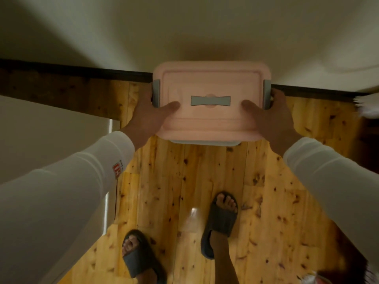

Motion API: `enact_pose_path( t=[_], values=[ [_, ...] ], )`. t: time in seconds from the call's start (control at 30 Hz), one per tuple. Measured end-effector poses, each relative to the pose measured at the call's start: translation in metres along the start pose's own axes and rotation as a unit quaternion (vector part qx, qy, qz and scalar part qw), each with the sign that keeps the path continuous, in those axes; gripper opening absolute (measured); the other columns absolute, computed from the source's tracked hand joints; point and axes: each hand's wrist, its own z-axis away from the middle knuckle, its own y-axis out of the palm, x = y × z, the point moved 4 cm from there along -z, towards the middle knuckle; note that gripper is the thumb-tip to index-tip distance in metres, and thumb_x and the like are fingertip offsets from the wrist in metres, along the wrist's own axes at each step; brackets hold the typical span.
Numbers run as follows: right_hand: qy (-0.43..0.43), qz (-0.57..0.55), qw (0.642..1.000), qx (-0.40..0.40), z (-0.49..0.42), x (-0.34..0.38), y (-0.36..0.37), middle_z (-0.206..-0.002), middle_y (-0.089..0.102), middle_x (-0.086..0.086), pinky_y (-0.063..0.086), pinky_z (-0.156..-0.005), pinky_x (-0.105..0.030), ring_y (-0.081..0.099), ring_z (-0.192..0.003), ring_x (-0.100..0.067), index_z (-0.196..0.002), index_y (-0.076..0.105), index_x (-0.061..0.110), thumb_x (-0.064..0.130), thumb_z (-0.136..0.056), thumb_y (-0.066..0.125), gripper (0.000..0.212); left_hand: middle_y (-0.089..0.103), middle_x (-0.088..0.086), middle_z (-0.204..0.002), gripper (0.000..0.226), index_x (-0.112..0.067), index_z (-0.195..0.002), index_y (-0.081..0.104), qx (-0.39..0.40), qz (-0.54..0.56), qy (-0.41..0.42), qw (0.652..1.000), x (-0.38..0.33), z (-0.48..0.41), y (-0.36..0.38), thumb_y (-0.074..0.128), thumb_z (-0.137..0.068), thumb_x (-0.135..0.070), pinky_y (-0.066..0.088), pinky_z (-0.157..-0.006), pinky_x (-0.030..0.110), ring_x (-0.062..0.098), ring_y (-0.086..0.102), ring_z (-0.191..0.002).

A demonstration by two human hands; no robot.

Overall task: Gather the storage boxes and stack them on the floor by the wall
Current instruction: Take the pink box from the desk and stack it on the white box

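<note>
A pink storage box [207,124] with a pink lid, a grey handle in the middle and grey side clips is held out in front of me above the wooden floor, close to the pale wall. My left hand [149,117] grips its left end, thumb on the lid and fingers curled under the clip. My right hand [270,117] grips the right end the same way. A grey-blue rim [205,142] shows just under the pink box's near edge; whether it is another box I cannot tell.
The pale wall [184,33] meets the knotty wooden floor [176,181] at a dark skirting board [82,70]. A white panel or furniture side [51,128] stands at the left. My feet in dark slippers stand on the floor below. Something white lies at the right edge [367,107].
</note>
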Motion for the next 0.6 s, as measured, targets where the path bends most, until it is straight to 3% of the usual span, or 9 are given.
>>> enact_pose_path(
  t=[0.2,0.47,0.6],
  values=[
    [0.002,0.001,1.0,-0.002,-0.0047,-0.0076,0.0017,-0.126,0.051,0.003,0.049,-0.096,-0.039,0.052,-0.114,-0.02,-0.144,0.036,0.017,0.039,-0.087,0.07,0.07,0.05,-0.004,-0.142,0.079,-0.027,-0.152,0.034,-0.007,-0.001,0.014,1.0,0.0014,-0.0056,0.0071,0.076,-0.085,-0.035,0.047,-0.101,0.041,0.017,0.05,-0.123],
    [-0.008,0.007,1.0,0.009,-0.0039,-0.0049,0.0014,-0.118,0.049,0.007,0.045,-0.083,-0.031,0.05,-0.104,-0.016,-0.141,0.037,0.019,0.04,-0.088,0.068,0.065,0.048,-0.004,-0.146,0.079,-0.03,-0.154,0.029,0.004,0.003,-0.002,1.0,-0.0011,-0.0072,0.0079,0.071,-0.088,-0.04,0.046,-0.105,0.045,0.02,0.049,-0.129],
    [-0.02,0.02,1.0,-0.004,-0.0019,0.0023,-0.0038,-0.131,0.052,0.003,0.047,-0.095,-0.037,0.05,-0.114,-0.018,-0.142,0.038,0.016,0.041,-0.088,0.068,0.067,0.046,-0.004,-0.15,0.079,-0.032,-0.156,0.025,0.02,-0.002,-0.005,1.0,-0.0036,-0.0052,0.0031,0.067,-0.091,-0.045,0.045,-0.104,0.042,0.017,0.048,-0.128]
  ],
)
